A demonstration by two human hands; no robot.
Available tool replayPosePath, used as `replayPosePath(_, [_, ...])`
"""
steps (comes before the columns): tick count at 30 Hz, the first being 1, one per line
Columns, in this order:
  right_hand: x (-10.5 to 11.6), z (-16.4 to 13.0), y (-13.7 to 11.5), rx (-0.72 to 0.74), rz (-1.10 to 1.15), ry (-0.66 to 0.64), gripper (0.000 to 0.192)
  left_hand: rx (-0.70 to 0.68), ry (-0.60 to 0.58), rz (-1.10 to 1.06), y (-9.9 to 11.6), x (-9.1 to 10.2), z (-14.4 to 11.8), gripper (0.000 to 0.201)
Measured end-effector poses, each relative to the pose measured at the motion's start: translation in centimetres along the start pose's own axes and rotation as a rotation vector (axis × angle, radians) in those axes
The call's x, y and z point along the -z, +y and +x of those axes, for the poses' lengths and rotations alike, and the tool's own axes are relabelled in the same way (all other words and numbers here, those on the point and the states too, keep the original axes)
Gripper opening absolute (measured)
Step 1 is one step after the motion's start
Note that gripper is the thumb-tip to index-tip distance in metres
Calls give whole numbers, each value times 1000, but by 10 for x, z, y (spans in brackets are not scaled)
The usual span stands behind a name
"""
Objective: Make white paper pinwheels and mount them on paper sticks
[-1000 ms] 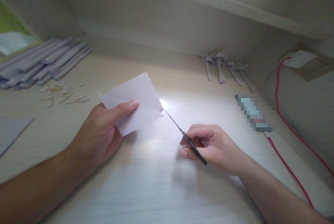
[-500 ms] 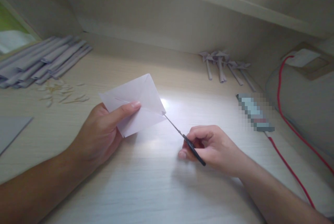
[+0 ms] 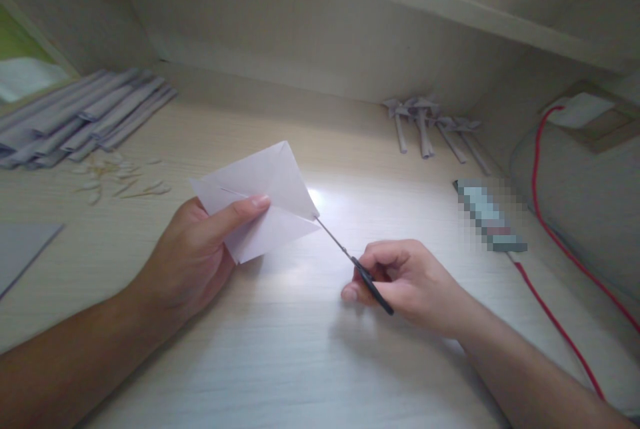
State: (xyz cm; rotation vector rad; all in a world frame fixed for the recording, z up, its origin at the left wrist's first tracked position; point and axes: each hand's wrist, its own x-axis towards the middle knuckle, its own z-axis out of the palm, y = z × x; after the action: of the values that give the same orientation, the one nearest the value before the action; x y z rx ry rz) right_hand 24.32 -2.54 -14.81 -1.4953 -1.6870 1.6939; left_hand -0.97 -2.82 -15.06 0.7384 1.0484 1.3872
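Paper (image 3: 260,199) pinched in the left hand (image 3: 193,256) now meets the scissors (image 3: 350,259) gripped by the right hand (image 3: 407,282), their tips having crept to its edge

A folded white sheet of paper (image 3: 260,199) is lifted off the counter, creased across its middle, its peak toward 12 o'clock. Slim black-handled scissors (image 3: 356,266) lie at its 4 o'clock, blade tips touching the paper's right corner.

Matt white paper (image 3: 260,206), thin metal scissors (image 3: 350,257), pale wood-grain desk (image 3: 280,349).
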Motion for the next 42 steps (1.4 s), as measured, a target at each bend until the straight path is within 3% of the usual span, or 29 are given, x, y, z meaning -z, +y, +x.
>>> replayPosePath(42, [1,0,1,1,-46,24,41,19,14,-29,2,-2,-1,25])
